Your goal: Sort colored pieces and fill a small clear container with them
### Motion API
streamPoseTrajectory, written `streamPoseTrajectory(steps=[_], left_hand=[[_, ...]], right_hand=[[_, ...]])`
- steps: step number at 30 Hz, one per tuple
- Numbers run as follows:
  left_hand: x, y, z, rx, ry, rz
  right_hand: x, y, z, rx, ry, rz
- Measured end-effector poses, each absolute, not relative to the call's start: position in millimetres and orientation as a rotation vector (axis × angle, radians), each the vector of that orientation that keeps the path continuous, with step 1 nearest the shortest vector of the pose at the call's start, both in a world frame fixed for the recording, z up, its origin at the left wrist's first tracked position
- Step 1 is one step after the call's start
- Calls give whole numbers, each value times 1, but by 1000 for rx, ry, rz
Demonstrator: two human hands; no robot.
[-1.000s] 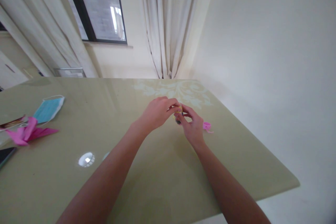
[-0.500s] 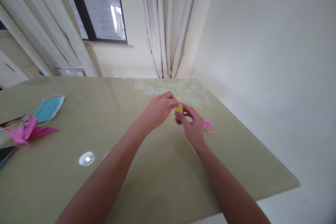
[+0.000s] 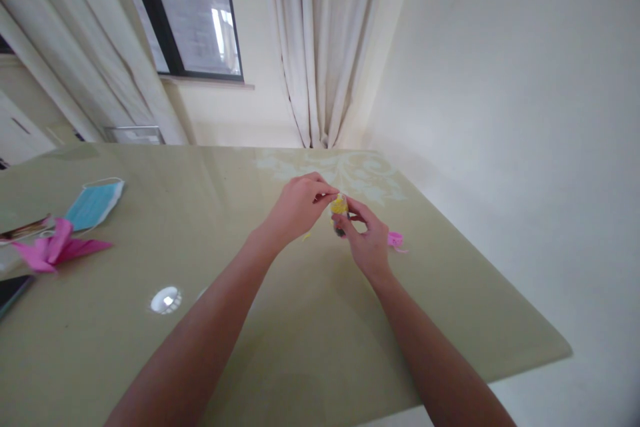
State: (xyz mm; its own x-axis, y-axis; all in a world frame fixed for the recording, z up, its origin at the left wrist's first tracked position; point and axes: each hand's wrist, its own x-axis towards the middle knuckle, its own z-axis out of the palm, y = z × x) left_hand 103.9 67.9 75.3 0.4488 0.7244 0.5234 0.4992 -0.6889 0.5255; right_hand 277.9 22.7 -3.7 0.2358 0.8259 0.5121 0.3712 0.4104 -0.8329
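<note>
Above the table, my right hand [image 3: 369, 240] holds a small cylinder [image 3: 339, 208], with yellow strands around its upper part and a darker bottom. It stands nearly upright between thumb and fingers. My left hand [image 3: 303, 203] has thumb and forefinger pinched together at the cylinder's top. What lies between those fingertips is too small to make out. A thin yellow strand end [image 3: 307, 237] shows just below the left hand. On the table behind my right hand is a small pink item [image 3: 395, 240] with a loose tail, partly hidden by the hand.
The pale green glossy table [image 3: 450, 307] has its right edge near the white wall. To the left lie a blue face mask [image 3: 94, 205], a pink folded paper shape [image 3: 57, 250] and a dark phone-like slab [image 3: 13, 292]. Curtains [image 3: 325, 47] hang beyond the far edge.
My left hand has shifted slightly left and its fingers have moved to the cylinder's top, baring more yellow. A yellow strand end now shows below it. My right hand stays put.
</note>
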Motion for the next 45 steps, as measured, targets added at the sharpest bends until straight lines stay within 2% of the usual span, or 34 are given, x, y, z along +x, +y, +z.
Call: streamPoseTrajectory(steps=[4,10,17,20,24,27,32,36,45], left_hand=[[102,70,78,2373,1097,1077],[102,61,84,2659,1125,904],[98,61,71,2776,957,694],[101,62,72,2717,867,780],[106,69,74,2435,827,1085],[100,83,56,2191,930,1087],[83,110,-5,2358,1259,315],[83,119,-34,2282,1134,361],[121,102,-47,2284,1206,662]], right_hand=[[277,22,-3,-1182,-1377,423],[279,22,-5,-1166,-1401,403],[279,24,-6,-1204,-1425,322],[280,25,-4,-1195,-1383,352],[288,28,-1,-1162,-1328,377],[298,34,-2,-1176,-1241,403],[312,45,-8,-1179,-1092,453],[314,48,-10,-1145,-1087,441],[310,47,-7,-1138,-1076,440]])
